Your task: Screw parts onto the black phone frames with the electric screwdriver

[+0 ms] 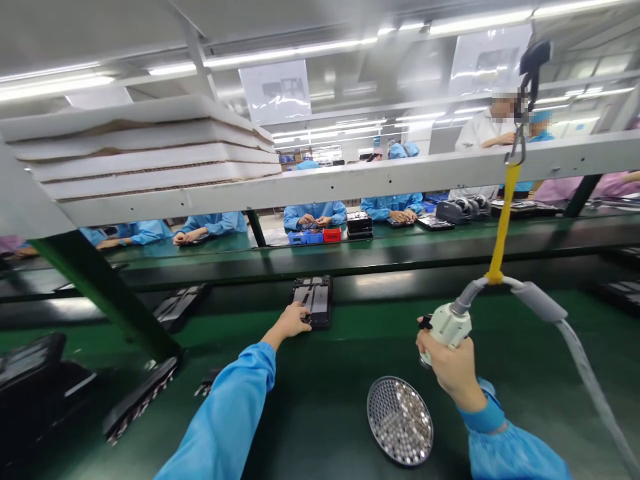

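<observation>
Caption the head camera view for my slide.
Left hand steadies a black workpiece; right hand grips a suspended pneumatic screwdriver near a round screw tray.

The electric screwdriver has a smooth, matt off-white plastic body, and its hose cover looks like soft grey rubber. Above it, a woven yellow strap hangs from a bright metal snap hook. The round screw tray is perforated metal, heaped with glossy metal screws. The black device looks like plastic around a dull grey metal plate. The green bench mat is smooth with a soft sheen, and the blue sleeve is thin, lightly lustrous cloth
</observation>
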Demonstrator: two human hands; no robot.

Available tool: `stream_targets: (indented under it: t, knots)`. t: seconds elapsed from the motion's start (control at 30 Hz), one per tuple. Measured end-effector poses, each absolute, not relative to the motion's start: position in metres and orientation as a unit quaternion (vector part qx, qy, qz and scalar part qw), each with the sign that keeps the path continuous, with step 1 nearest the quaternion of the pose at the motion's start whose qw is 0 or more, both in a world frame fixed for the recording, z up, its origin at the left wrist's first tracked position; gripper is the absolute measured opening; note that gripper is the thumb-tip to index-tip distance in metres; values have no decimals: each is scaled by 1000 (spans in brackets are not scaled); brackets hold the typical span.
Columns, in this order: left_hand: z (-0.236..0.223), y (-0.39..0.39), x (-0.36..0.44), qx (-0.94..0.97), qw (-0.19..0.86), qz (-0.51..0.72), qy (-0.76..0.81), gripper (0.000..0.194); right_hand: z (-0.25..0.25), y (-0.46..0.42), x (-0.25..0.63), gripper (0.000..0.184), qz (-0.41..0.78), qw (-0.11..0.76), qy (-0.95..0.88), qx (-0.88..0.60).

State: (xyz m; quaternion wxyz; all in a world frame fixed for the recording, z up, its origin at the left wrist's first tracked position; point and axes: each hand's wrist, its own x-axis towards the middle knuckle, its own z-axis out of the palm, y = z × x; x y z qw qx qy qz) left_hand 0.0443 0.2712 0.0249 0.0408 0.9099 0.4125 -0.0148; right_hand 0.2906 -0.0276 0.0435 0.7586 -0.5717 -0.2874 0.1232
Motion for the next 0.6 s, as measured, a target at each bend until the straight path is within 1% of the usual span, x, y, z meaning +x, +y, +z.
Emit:
stream_targets:
  t: [0.17, 0.43, 0.6]
  knots:
    - [25, 283, 43, 912, 58, -21, 406, 37, 43, -27, 291, 23, 134, 757, -280, -575]
    - [23, 284, 35, 918, 86, -20, 386, 38, 44, -27, 288, 26, 151, 747, -277, -585]
    - [31, 284, 26, 925, 106, -33, 364, 38, 44, -27, 289, 26, 158, 744, -279, -587]
